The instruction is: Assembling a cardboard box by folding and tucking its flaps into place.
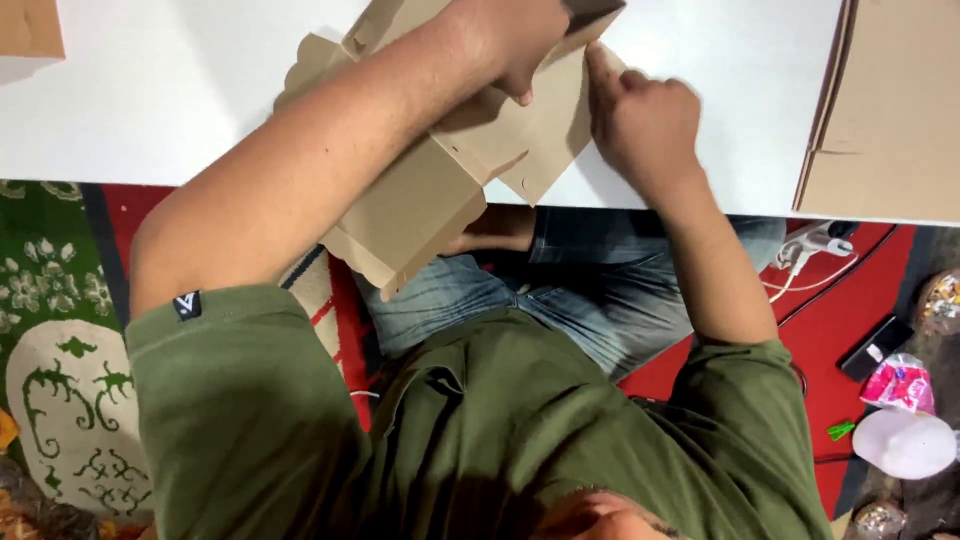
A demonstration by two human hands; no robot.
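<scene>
Left hand (510, 40) clamped on the brown cardboard box blank (440, 190), fingers curled over its upper flap; right hand (640, 120), just beside, presses a closed fist on the flap's edge

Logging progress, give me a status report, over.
Left hand gripping cardboard box top. Right hand curled, pressing its side flap. Nothing blocking.

A home floor: patterned carpet (60, 400); low white table (180, 90); charger (815, 245).

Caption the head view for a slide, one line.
Seated person's left hand and right hand fold a brown cardboard box blank on a white table.
</scene>
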